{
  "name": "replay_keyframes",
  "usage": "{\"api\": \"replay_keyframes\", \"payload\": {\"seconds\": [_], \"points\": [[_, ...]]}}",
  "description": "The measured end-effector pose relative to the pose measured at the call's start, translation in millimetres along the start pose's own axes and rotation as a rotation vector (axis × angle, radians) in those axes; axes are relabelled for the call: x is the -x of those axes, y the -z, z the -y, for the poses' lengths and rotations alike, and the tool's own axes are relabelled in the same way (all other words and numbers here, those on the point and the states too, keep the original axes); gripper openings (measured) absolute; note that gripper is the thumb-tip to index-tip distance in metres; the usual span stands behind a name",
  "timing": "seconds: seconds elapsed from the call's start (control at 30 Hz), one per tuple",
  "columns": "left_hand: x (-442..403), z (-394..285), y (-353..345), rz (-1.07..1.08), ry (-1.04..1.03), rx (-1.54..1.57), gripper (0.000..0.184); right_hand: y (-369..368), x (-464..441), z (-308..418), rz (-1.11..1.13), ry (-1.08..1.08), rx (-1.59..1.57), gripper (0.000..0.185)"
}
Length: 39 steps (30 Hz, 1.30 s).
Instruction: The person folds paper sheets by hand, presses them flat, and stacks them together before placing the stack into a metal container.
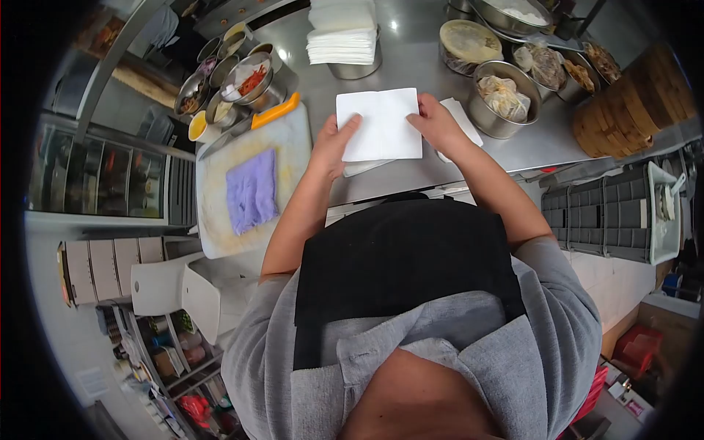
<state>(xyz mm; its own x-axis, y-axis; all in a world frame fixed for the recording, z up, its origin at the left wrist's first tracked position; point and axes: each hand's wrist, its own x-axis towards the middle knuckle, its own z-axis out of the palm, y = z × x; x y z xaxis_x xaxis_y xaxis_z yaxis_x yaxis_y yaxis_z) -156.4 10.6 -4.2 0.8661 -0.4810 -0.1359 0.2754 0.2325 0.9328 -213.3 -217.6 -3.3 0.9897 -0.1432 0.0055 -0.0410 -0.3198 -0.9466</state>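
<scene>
A white paper napkin point(380, 130), with a crease down its middle, is stretched flat between my two hands above the steel counter. My left hand point(334, 145) grips its left edge, thumb on top. On the right edge my right hand point(442, 126) pinches it the same way; the fingers underneath are hidden. White paper point(367, 169) shows on the counter just below the held napkin, and another white sheet point(462, 121) lies beyond my right wrist. Farther back, a stack of napkins point(341, 45) rests on a round metal container point(356, 70).
To the left, a cutting board point(290, 154) carries a folded purple cloth point(251, 189) and an orange-handled knife point(276, 111). Several ingredient bowls point(249, 79) stand behind it. A metal pot point(503, 110) with a wrapped bundle and bamboo steamers point(620, 117) are on the right.
</scene>
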Motion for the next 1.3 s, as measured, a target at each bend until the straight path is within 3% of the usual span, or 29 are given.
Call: {"api": "replay_keyframes", "payload": {"seconds": [0.03, 0.07, 0.27, 0.37, 0.77, 0.87, 0.97, 1.0, 1.07, 1.1, 1.2, 1.3], "points": [[-1.4, 6.0, 6.5, -0.08, -0.047, -0.206, 0.041, -4.3, -6.7, 0.6, -0.014, -0.002, 0.082, 0.035], [-2.7, 12.3, 12.4, -0.166, -0.058, -0.137, 0.032, -9.3, -12.6, 1.8, -0.027, -0.002, 0.164, 0.036], [-1.3, 40.9, 46.4, -0.312, -0.105, -0.589, 0.042, -37.8, -33.9, -11.0, -0.028, -0.074, 0.253, 0.039], [7.0, 32.0, 43.5, -0.343, 0.008, -0.711, 0.045, -42.9, -34.2, -13.0, -0.034, -0.095, 0.311, 0.041], [2.7, 34.4, 43.3, -0.351, -0.01, -1.013, 0.061, -39.2, -35.5, -15.6, -0.004, -0.143, 0.387, 0.043], [9.3, 10.8, 24.1, -0.365, 0.152, -1.031, 0.06, -40.9, -33.8, -18.6, -0.048, -0.115, 0.448, 0.045], [22.7, -1.7, -8.0, -0.558, -0.252, -1.52, 0.07, -41.4, -16.5, 6.1, -0.137, 0.083, 0.624, 0.047], [19.6, 0.4, -9.1, -0.472, -0.343, -1.538, 0.071, -43.7, -11.1, 15.7, -0.167, 0.174, 0.695, 0.048], [12.5, 9.7, -8.3, -0.295, -0.518, -1.561, 0.074, -58.9, -10.8, 14.0, -0.133, 0.326, 0.465, 0.048], [8.0, 17.0, -10.2, -0.206, -0.477, -1.629, 0.074, -67.6, -11.0, 11.7, -0.117, 0.401, 0.349, 0.049], [-6.5, 53.6, -11.1, 0.044, -0.288, -1.759, 0.073, -97.2, -8.6, -0.4, 0.092, 0.268, 0.018, 0.051], [-0.9, 48.0, -15.0, 0.075, -0.247, -1.714, 0.076, -102.5, -8.2, -18.5, 0.037, 0.286, 0.526, 0.057]]}}
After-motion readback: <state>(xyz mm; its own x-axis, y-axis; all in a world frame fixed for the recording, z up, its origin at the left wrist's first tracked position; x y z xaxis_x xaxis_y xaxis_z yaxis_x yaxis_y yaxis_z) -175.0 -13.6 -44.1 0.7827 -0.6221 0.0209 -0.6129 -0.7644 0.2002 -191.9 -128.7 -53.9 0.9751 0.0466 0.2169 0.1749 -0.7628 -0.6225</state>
